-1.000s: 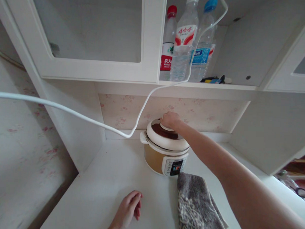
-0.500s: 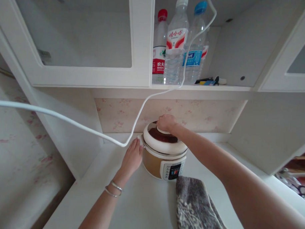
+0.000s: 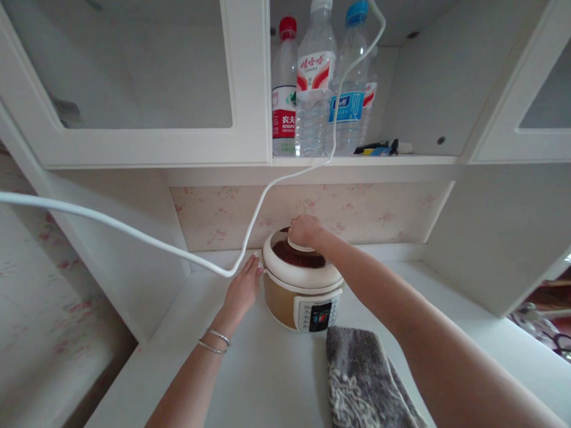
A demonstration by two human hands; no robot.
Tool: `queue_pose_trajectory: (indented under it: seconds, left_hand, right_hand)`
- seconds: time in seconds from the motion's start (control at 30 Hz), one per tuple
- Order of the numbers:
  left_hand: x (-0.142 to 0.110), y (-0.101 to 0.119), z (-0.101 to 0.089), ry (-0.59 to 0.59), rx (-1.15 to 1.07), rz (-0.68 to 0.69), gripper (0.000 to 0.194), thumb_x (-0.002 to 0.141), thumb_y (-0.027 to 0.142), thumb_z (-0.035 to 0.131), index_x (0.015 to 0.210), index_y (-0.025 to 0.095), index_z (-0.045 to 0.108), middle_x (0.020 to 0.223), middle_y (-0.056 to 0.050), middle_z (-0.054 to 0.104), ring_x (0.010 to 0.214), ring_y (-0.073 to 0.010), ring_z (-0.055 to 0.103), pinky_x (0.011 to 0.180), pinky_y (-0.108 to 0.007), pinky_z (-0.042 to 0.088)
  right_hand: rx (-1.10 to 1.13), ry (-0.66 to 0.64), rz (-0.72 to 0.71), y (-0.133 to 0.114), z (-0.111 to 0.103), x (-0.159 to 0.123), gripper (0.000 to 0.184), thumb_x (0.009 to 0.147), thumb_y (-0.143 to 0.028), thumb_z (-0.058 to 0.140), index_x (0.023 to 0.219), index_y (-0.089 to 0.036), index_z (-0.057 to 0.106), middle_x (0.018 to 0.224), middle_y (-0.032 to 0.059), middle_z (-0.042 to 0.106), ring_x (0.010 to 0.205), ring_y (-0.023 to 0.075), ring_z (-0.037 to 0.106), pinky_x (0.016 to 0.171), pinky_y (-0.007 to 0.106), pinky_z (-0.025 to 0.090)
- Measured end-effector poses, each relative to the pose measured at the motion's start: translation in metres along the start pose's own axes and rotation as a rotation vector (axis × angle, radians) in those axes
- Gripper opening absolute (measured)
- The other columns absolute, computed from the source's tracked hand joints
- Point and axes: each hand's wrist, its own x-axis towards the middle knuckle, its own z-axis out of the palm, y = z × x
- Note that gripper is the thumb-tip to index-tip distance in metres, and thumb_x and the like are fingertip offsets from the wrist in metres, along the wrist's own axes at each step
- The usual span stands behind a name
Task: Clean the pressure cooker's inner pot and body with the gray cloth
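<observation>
A tan and white electric pressure cooker [image 3: 279, 299] stands on the white counter, with buttons and a dark display on its front. Its white lid [image 3: 301, 275], with a brown top, sits on the rim. My right hand [image 3: 305, 231] is closed around the handle on top of the lid. At the cooker's left side, my left hand [image 3: 242, 292] grips the small side handle, which the fingers mostly hide. A folded grey-brown patterned towel [image 3: 368, 379] lies in front of the cooker, close to its control panel.
Above, an open cabinet shelf [image 3: 423, 159] holds several plastic bottles [image 3: 314, 77] and small items. A white cable [image 3: 139, 234] hangs down from the shelf and runs left, crossing in front of the view above my left hand. Side panels [image 3: 504, 240] flank the counter [image 3: 261, 375].
The lid has come down, and the gap between it and the rim at the front looks narrower. Both hands keep their places on the cooker. The view has shifted slightly.
</observation>
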Motion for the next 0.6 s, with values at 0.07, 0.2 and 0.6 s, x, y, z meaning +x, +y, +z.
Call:
queue_pose_trajectory:
  seconds: [0.07,0.2,0.6]
  left_hand:
    - [0.002,-0.002,-0.001,-0.023,-0.002,0.006,0.047,0.100,0.032,0.029,0.136,0.009,0.047,0.145,-0.017,0.043,0.133,-0.0234,0.042,0.111,-0.035,0.036]
    - [0.006,-0.002,-0.004,-0.063,-0.024,0.021,0.048,0.099,0.032,0.031,0.136,0.007,0.048,0.144,-0.016,0.043,0.133,-0.0229,0.041,0.113,-0.035,0.033]
    - [0.014,-0.012,-0.006,-0.137,-0.095,-0.001,0.047,0.098,0.035,0.034,0.138,0.015,0.047,0.147,-0.009,0.039,0.135,-0.0189,0.038,0.113,-0.034,0.030]
  right_hand:
    - [-0.035,0.037,-0.010,0.002,0.000,-0.001,0.043,0.089,-0.038,0.044,0.110,-0.008,0.068,0.113,0.0252,0.064,0.107,0.0330,0.061,0.089,0.041,0.047]
    - [-0.084,0.082,-0.030,0.004,0.003,0.001,0.043,0.090,-0.036,0.042,0.106,-0.008,0.069,0.108,0.0244,0.066,0.101,0.0332,0.063,0.084,0.041,0.049]
    - [-0.152,0.118,-0.289,0.019,0.003,-0.005,0.039,0.092,-0.037,0.041,0.108,-0.014,0.066,0.110,0.0165,0.067,0.104,0.0273,0.062,0.088,0.036,0.044]
